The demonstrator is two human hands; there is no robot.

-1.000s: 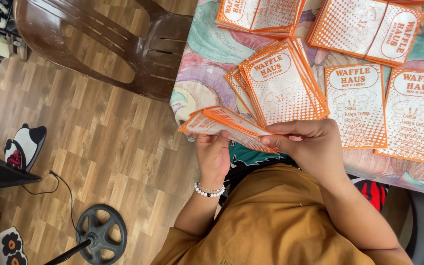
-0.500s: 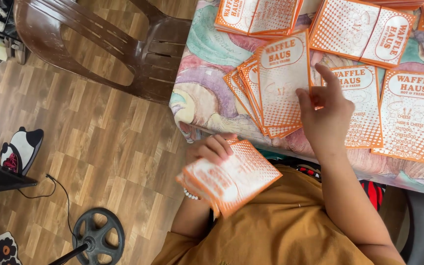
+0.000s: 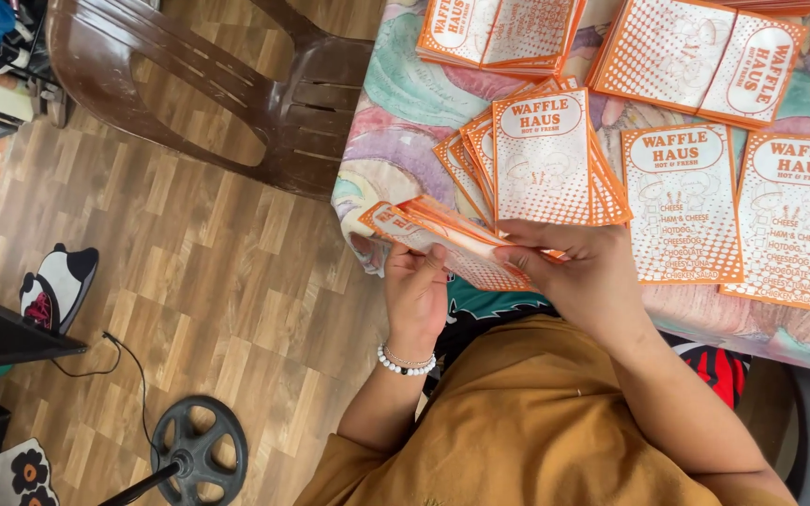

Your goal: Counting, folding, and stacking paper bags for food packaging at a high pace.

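- The left hand (image 3: 416, 286) and the right hand (image 3: 569, 281) both clasp one small stack of orange-and-white paper sleeves (image 3: 447, 242), fingers closed around it, at the near edge of the table (image 3: 396, 141).
- At about 1 o'clock from the grip lies a fanned pile of sleeves (image 3: 546, 155), printed face up, on the pastel tablecloth.
- At 3 o'clock two flat sleeves (image 3: 738, 215) lie side by side; at 12 to 1 o'clock further piles (image 3: 499, 33) sit along the far edge.
- Judging by this, several piles are already laid out, while the held stack is not yet set down.
- At 10 o'clock a brown plastic chair (image 3: 208, 84) stands on the wood floor.
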